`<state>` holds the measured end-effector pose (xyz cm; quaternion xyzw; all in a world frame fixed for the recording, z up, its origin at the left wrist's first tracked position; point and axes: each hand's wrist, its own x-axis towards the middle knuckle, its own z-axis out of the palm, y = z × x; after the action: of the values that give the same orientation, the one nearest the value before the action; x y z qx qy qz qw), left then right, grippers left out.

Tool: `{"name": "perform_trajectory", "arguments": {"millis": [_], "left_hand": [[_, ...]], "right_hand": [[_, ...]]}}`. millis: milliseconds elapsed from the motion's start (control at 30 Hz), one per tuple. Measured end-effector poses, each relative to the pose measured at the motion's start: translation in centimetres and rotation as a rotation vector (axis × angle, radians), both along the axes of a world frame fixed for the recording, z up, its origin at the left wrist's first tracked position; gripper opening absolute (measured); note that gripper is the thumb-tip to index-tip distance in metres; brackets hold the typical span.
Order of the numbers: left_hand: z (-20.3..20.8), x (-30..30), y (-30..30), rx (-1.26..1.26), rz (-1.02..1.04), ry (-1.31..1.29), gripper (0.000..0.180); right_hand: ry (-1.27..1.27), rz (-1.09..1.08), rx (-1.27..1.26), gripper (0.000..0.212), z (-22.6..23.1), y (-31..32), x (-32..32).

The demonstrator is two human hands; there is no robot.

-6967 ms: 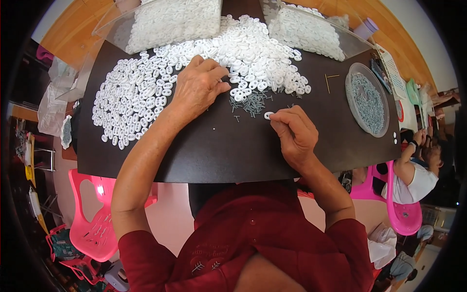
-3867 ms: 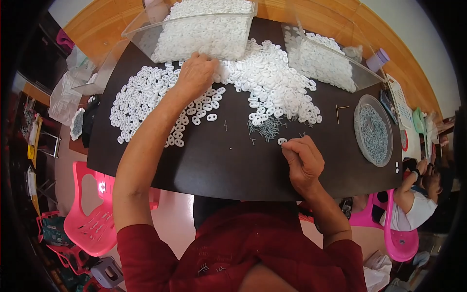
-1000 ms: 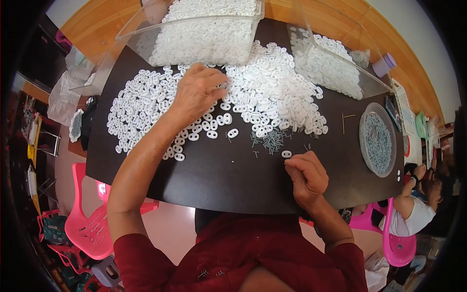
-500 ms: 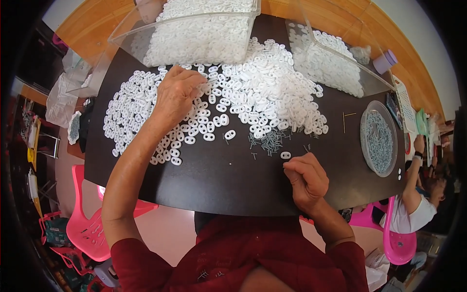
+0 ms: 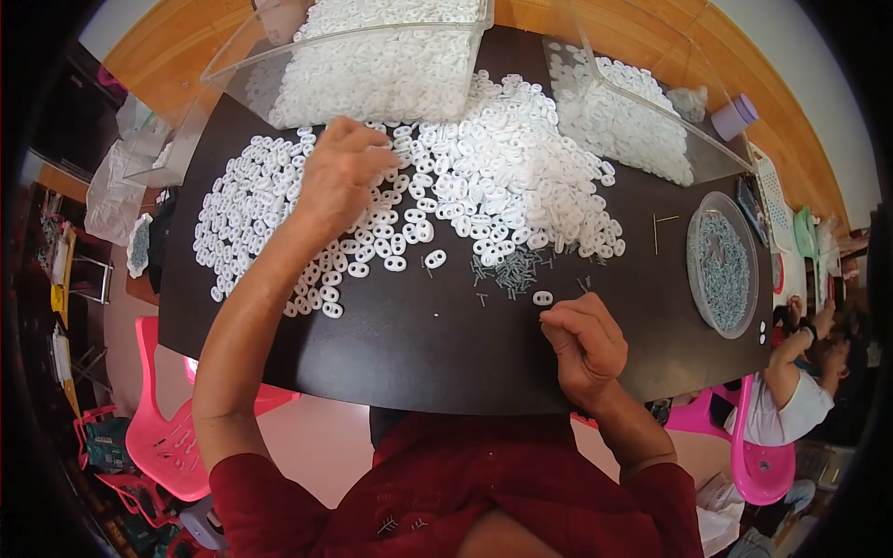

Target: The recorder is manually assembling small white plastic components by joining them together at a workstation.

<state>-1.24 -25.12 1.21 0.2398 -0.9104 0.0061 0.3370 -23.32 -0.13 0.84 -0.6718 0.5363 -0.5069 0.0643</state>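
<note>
Many small white oval plastic pieces with two holes (image 5: 251,195) are spread over the left half of the dark table. My left hand (image 5: 344,177) is over their far edge, palm down, its bent fingers apart among the loose ones; nothing shows in its grip. Near the front edge my right hand (image 5: 590,346) is closed, thumb against curled fingers, and what it may hold is hidden. One white oval piece (image 5: 542,298) lies just beyond it. A small heap of grey screws (image 5: 512,272) is next to the big white mound (image 5: 521,158).
Two clear bins of white pieces, one large (image 5: 372,79) and one smaller (image 5: 623,116), stand at the back. A round tub of screws (image 5: 753,279) is on the right. A pink chair (image 5: 172,428) is at left; another person (image 5: 795,395) sits at far right.
My left hand has shifted slightly, its fingers spread a little more to the right over the pieces. My right hand has stayed in place. The other person's hands have moved.
</note>
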Motion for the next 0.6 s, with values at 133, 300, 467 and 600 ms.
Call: {"name": "perform_trajectory", "arguments": {"millis": [133,300,467,600], "left_hand": [[1.0,2.0,-0.4,0.099,0.162,0.104,0.025],[1.8,0.9,0.9,0.259,0.188,0.111,0.024],[1.9,-0.4,0.7,0.24,0.155,0.094,0.027],[0.5,-1.7,0.5,0.177,0.009,0.122,0.027]], "right_hand": [[0.001,0.016,0.006,0.014,0.1,0.1,0.0],[0.006,0.013,0.003,0.014,0.0,0.0,0.1],[-0.01,0.013,-0.009,0.018,-0.1,-0.2,0.0],[-0.004,0.01,0.005,0.018,-0.1,-0.1,0.1]]}}
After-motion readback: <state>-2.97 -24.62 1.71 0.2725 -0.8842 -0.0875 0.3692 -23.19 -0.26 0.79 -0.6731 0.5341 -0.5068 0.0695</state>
